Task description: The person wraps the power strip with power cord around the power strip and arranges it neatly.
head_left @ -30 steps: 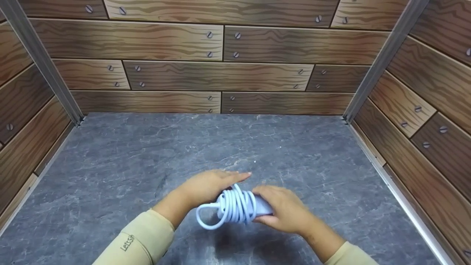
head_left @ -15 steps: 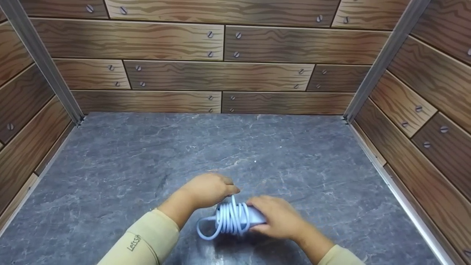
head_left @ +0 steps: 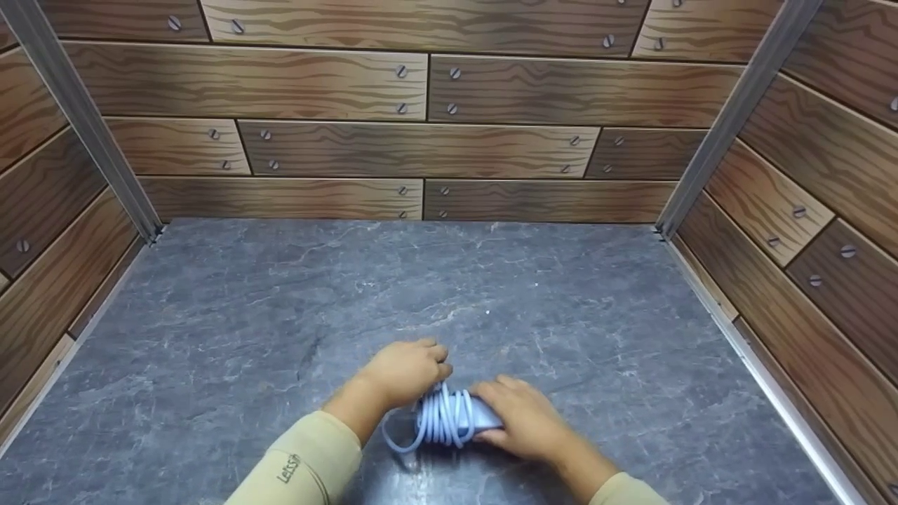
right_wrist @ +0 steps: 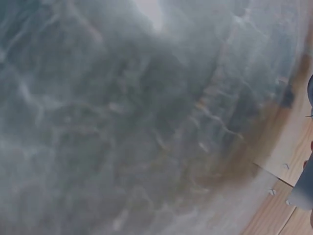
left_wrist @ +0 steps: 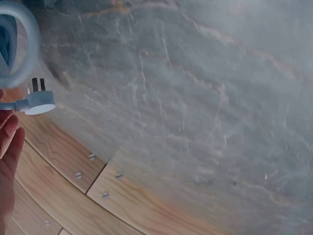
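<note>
A pale blue power strip point(head_left: 485, 415), wound with its cord point(head_left: 443, 419), is near the table's front in the head view. My right hand point(head_left: 526, 422) grips its right end, thumb on the near side. Above its left end, my left hand point(head_left: 407, 373) pinches the cord, which rises from the coil to the fingers. The left wrist view shows the three-pin plug point(left_wrist: 40, 102) beyond the fingers point(left_wrist: 13, 151), pins upward. A loose loop hangs at the coil's left end. In the right wrist view, only a grey end of the strip point(right_wrist: 302, 188) shows at the edge.
A grey marbled tabletop point(head_left: 351, 294) spreads under both hands. Wood-plank-patterned walls point(head_left: 337, 147) stand at the back and both sides, with metal posts point(head_left: 729, 126) at the back corners. A metal strip point(head_left: 779, 400) runs along the right edge.
Both hands have come lower and nearer with the power strip. My left hand's fingers, stretched out over the coil a second ago, are now curled at the cord.
</note>
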Action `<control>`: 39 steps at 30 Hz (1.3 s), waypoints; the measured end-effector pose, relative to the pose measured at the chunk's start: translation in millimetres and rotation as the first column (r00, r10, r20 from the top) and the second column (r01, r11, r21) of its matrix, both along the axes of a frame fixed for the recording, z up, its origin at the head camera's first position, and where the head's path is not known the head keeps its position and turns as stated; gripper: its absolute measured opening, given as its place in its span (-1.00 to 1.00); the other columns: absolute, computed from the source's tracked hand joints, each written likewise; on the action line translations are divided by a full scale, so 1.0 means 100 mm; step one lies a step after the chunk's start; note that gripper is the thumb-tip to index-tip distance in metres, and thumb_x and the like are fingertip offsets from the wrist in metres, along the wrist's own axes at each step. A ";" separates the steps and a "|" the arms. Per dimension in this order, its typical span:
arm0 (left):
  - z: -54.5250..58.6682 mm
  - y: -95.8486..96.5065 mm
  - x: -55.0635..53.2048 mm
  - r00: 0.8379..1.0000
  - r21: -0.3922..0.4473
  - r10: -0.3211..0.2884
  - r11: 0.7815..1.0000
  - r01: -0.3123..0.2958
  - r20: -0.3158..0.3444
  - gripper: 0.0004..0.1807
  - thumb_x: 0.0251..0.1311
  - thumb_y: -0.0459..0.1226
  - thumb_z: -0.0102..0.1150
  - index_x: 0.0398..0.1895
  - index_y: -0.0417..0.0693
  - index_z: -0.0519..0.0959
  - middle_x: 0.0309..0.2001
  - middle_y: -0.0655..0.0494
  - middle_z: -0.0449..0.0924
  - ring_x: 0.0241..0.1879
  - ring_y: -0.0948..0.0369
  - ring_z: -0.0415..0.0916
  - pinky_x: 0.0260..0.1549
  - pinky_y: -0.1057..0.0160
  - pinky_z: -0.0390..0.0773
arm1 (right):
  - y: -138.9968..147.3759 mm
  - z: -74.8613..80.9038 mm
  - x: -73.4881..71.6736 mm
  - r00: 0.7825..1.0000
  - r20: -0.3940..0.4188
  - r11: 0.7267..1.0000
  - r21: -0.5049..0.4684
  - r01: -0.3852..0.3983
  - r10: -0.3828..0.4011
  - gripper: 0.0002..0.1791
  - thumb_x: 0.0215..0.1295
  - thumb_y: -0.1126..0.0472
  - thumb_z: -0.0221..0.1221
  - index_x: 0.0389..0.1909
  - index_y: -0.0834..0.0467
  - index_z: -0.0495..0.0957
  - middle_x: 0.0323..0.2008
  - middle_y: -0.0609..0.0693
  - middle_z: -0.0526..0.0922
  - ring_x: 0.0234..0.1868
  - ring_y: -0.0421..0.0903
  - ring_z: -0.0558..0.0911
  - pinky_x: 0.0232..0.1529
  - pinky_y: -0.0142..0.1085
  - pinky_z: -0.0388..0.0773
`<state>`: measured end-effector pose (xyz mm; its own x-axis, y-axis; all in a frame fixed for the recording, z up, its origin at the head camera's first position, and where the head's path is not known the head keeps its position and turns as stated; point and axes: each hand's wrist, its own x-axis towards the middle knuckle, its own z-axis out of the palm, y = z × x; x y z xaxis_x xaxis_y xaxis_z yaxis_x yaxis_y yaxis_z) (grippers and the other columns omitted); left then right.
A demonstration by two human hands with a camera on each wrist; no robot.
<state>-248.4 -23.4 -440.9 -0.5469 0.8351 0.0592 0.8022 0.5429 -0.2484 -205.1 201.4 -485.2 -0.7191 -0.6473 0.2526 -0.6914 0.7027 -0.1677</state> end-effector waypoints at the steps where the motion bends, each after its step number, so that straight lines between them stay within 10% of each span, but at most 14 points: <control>1: -0.02 0.01 0.00 1.000 0.009 0.008 1.000 -0.008 0.006 -0.80 0.07 -0.28 0.14 -0.22 0.13 0.59 -0.21 0.21 0.50 -0.17 0.23 0.44 -0.32 0.29 0.54 | 0.00 -0.02 0.00 1.000 0.001 1.000 0.000 0.004 -0.004 -0.40 0.00 -0.21 0.20 0.04 0.01 0.41 -0.18 -0.14 0.57 -0.18 -0.16 0.48 -0.09 -0.17 0.42; 14: -0.17 0.06 -0.03 0.996 0.192 0.071 0.980 -0.058 -0.060 -0.85 0.11 -0.22 0.08 -0.30 0.10 0.63 -0.37 0.22 0.56 -0.43 0.24 0.50 -0.48 0.29 0.54 | -0.07 -0.19 -0.01 0.996 -0.010 0.996 -0.020 0.086 -0.086 -0.37 -0.05 -0.19 0.23 0.04 0.03 0.42 -0.09 -0.13 0.58 -0.11 -0.12 0.48 -0.05 -0.15 0.38; 18: -0.15 0.01 -0.05 0.992 0.189 0.091 0.976 -0.106 0.086 -0.77 0.02 -0.32 0.15 -0.23 0.10 0.62 -0.33 0.20 0.59 -0.39 0.22 0.54 -0.39 0.27 0.55 | -0.08 -0.22 0.00 0.995 -0.011 0.995 -0.032 0.094 -0.095 -0.36 -0.08 -0.18 0.26 0.03 0.05 0.42 -0.11 -0.11 0.58 -0.13 -0.11 0.49 -0.06 -0.14 0.39; 22: -0.10 -0.07 -0.04 0.953 0.242 0.128 0.950 -0.197 0.273 -0.65 0.00 -0.41 0.12 -0.13 0.10 0.60 -0.27 0.14 0.60 -0.31 0.17 0.56 -0.31 0.21 0.56 | -0.08 -0.23 0.01 0.992 0.026 0.991 -0.048 0.122 -0.121 -0.34 -0.09 -0.19 0.27 0.01 0.08 0.42 -0.14 -0.06 0.59 -0.15 -0.07 0.52 -0.06 -0.12 0.41; 26: -0.09 -0.17 0.01 0.917 0.350 0.149 0.892 -0.286 0.371 -0.68 0.03 -0.40 -0.01 -0.16 0.00 0.61 -0.24 0.09 0.60 -0.24 0.12 0.56 -0.23 0.17 0.54 | -0.11 -0.20 0.01 0.984 0.105 0.987 -0.051 0.151 -0.145 -0.36 -0.07 -0.17 0.29 -0.02 0.11 0.40 -0.15 0.00 0.60 -0.16 -0.01 0.57 -0.09 -0.09 0.46; 34: -0.24 -0.32 0.23 0.809 0.499 0.270 0.673 -0.546 0.522 -0.74 0.15 -0.20 0.05 -0.16 -0.12 0.59 -0.16 -0.06 0.58 -0.14 0.00 0.54 -0.10 0.02 0.48 | -0.18 -0.06 0.00 0.981 0.114 0.987 -0.018 0.161 -0.158 -0.35 -0.10 -0.15 0.31 -0.01 0.09 0.40 -0.16 -0.01 0.61 -0.19 -0.03 0.59 -0.15 -0.13 0.50; 39: -0.47 -0.41 0.37 0.793 0.513 0.275 0.639 -0.573 0.543 -0.67 0.15 -0.31 0.03 0.00 -0.21 0.47 -0.09 -0.17 0.51 -0.07 -0.13 0.46 -0.05 -0.07 0.41 | -0.18 -0.03 0.00 0.974 0.139 0.983 -0.012 0.184 -0.180 -0.33 -0.13 -0.17 0.32 -0.02 0.09 0.39 -0.18 0.00 0.60 -0.23 -0.05 0.58 -0.22 -0.15 0.51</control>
